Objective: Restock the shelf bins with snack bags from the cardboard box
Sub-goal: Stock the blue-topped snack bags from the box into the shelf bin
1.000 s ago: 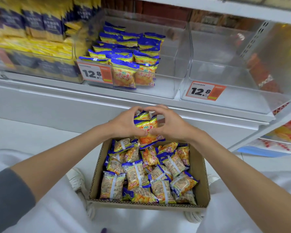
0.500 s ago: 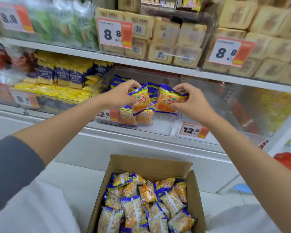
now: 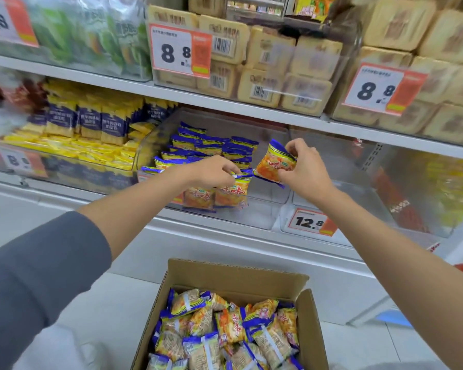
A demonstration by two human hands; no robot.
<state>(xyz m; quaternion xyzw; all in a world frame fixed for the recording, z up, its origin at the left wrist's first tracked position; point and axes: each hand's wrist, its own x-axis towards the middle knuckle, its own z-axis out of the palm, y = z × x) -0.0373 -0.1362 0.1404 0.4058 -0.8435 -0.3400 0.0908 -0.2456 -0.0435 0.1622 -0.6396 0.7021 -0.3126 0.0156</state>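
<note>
Many snack bags (image 3: pixel 225 329) fill the open cardboard box (image 3: pixel 233 276) nearest. Beyond it, the left hand (image 3: pixel 211 172) pinches the top edge of an orange bag (image 3: pixel 230 194) standing at the front of the clear shelf bin (image 3: pixel 259 218). The right hand (image 3: pixel 305 169) curls its fingers (image 3: pixel 294 148) round a second bag (image 3: pixel 274 165) over that bin.

The snack bags (image 3: pixel 225 324) are orange with blue ends, a yellow band and red lettering, in a brown cardboard box (image 3: pixel 225 271). Price tags (image 3: pixel 309 222) are white with black digits and an orange block. Packs (image 3: pixel 270 84) on the upper shelf (image 3: pixel 91 79) are beige with black barcodes; the packets (image 3: pixel 91 121) at the lower shelf's (image 3: pixel 64 194) left end are yellow and navy.
</note>
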